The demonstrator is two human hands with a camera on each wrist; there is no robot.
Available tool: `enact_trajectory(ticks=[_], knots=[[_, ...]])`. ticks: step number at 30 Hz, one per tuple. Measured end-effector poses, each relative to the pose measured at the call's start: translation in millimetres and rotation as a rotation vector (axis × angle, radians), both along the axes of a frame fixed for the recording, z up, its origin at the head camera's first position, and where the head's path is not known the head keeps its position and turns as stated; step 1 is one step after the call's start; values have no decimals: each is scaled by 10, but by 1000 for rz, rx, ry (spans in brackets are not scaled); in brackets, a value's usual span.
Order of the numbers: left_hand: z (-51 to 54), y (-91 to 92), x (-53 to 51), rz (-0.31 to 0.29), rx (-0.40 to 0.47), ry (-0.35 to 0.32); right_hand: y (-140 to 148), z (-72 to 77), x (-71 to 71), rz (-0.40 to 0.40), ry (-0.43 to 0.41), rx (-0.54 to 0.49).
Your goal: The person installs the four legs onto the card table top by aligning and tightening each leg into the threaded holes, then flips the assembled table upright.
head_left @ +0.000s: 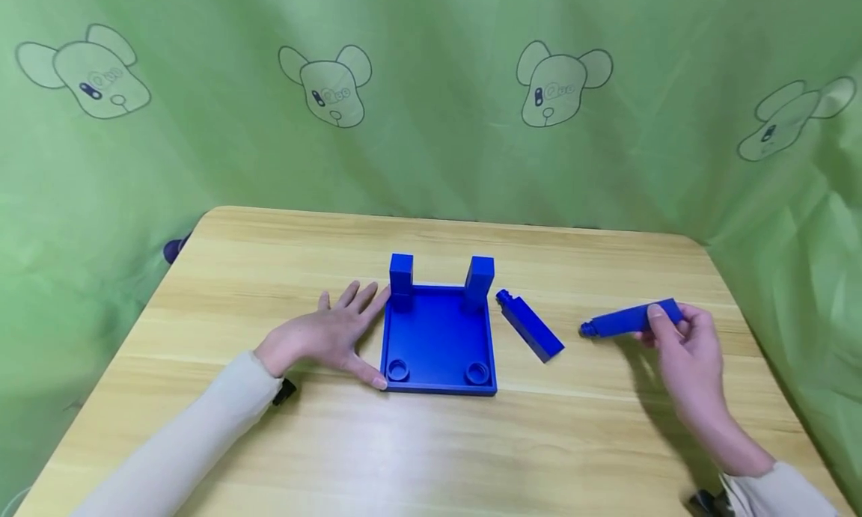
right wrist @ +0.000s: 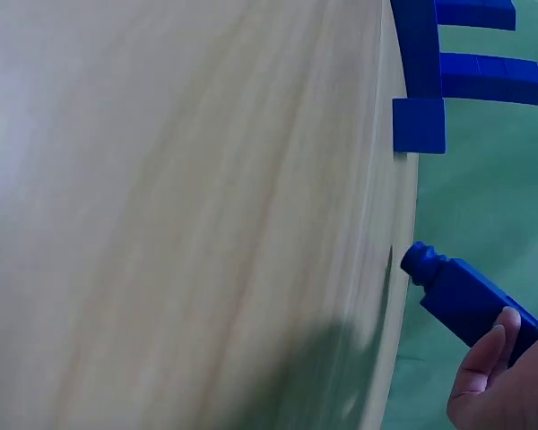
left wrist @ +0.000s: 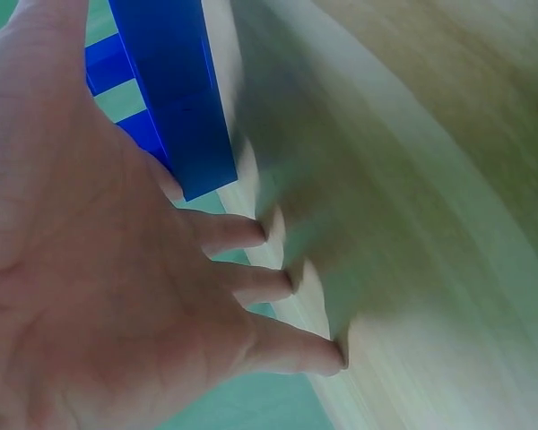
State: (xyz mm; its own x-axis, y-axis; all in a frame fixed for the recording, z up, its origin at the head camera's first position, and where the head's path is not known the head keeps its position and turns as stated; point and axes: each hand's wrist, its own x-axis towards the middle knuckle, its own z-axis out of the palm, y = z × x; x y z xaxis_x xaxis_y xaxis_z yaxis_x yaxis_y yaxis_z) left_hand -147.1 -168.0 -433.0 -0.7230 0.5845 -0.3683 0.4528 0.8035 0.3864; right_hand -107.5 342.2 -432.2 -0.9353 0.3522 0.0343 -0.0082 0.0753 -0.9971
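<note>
A square blue tray-like base (head_left: 438,337) lies mid-table, with two blue posts (head_left: 402,274) upright at its far corners and two round sockets (head_left: 398,369) at its near corners. My left hand (head_left: 330,337) is spread along the base's left side, thumb at the near left corner and index finger by the far left one. In the left wrist view its other fingertips (left wrist: 323,356) rest on the table. My right hand (head_left: 690,352) pinches a blue square post (head_left: 622,321) above the table at the right, its threaded end pointing left.
Another loose blue post (head_left: 532,328) with a threaded end lies on the table just right of the base. The wooden table (head_left: 323,457) is bordered by a green curtain (head_left: 444,180) printed with animal heads. Something dark purple (head_left: 173,249) shows past the left edge.
</note>
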Motion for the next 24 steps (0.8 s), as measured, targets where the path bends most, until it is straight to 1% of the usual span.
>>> enact_trajectory(ticks=[4,9,12,15,18,21,24], knots=[[10,8,-5,-1,-2,0,-64,3,-3,-6,51,6],[20,8,-8,-5,-12,-4,-211,29,-6,-57,141,-90],[22,4,-6,-7,-16,-6,-323,51,9,-54,202,-104],[28,6,-4,-5,-18,-12,-416,90,33,-11,253,-90],[36,10,-2,-1,-10,-16,-497,146,50,50,301,-64],[42,12,2,2,-15,-18,-583,199,59,98,328,-44],[42,13,2,3,-17,-16,-673,235,65,120,339,-46]])
